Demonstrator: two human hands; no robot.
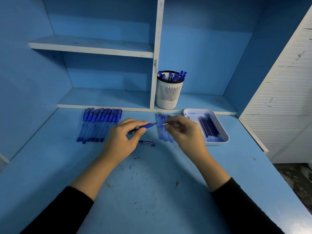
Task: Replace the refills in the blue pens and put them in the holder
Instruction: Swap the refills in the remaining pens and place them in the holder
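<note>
1. Blue pen (145, 127), uncapped, was held just above the tabletop (152, 191) by the left hand (121, 139). The grip was clamped round its barrel, with the point aimed to the right.
2. The right hand (182, 132) had its grip pinched on a thin piece (166, 123) with a metal tip. That tip faced the pen's point and sat just beside it; whether the two touched could not be told.
3. A loose pen cap (146, 143) lay on the tabletop near the left hand's fingers.
4. A row of capped pens (99, 125) lay side by side at the left.
5. Pale refills (162, 132) lay in a row under the right hand, partly hidden by it.
6. A white tray (219, 144) sat at the right, holding dark-blue refills (209, 127), with blue ink smeared at its far end.
7. The holder (169, 93) stood on the low shelf (108, 98) behind, just beside the white divider (157, 48), with capped pens in the holder (172, 76) standing upright.
8. Black sleeves (67, 208) covered both forearms.
</note>
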